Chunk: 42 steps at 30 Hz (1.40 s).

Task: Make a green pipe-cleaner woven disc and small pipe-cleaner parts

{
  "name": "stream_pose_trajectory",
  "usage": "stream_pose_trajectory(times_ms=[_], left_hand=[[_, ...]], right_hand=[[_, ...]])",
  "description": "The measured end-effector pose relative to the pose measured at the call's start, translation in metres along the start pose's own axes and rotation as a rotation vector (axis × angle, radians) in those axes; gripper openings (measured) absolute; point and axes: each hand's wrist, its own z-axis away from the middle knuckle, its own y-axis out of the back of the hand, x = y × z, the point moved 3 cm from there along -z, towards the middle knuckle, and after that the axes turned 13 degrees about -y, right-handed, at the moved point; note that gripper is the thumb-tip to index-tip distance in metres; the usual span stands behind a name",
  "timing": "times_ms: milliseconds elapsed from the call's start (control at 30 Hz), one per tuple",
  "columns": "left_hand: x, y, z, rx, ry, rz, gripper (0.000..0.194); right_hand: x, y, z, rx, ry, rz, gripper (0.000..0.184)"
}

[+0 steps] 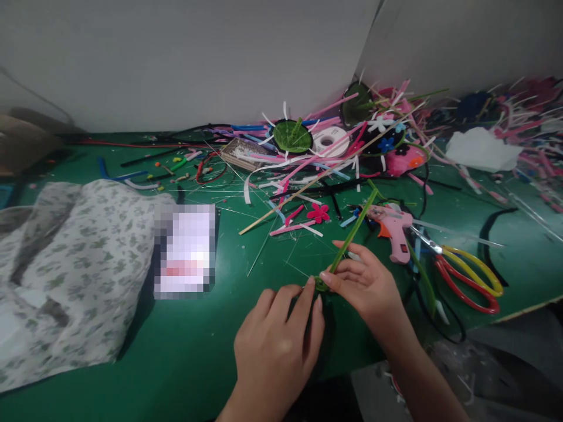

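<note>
Head view: just left of the pink glue gun [399,232], I pinch the green strip [352,232] in my right hand [372,287], my left hand [277,337] touching its curled near end, grip there too hidden to tell.

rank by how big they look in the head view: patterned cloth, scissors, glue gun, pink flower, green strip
1. Patterned cloth
2. Scissors
3. Glue gun
4. Pink flower

Unranked: green strip, long but thin, so hard to place.

Right of the hands [367,284] (nearby) lie scissors [438,250].
</note>
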Motion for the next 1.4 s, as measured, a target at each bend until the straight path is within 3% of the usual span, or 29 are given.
stream_pose_trajectory(times_ms=[1000,1400], left_hand=[[0.0011,0.0046,0.0012,0.004,-0.058,-0.124,0.03],[0.0047,-0.001,0.0028,-0.073,-0.063,-0.086,0.035]], right_hand=[[-0.0037,-0.001,0.002,0.03,0.028,0.06,0.063],[-0.0018,-0.0011,0.0021,0.025,0.031,0.043,0.062]])
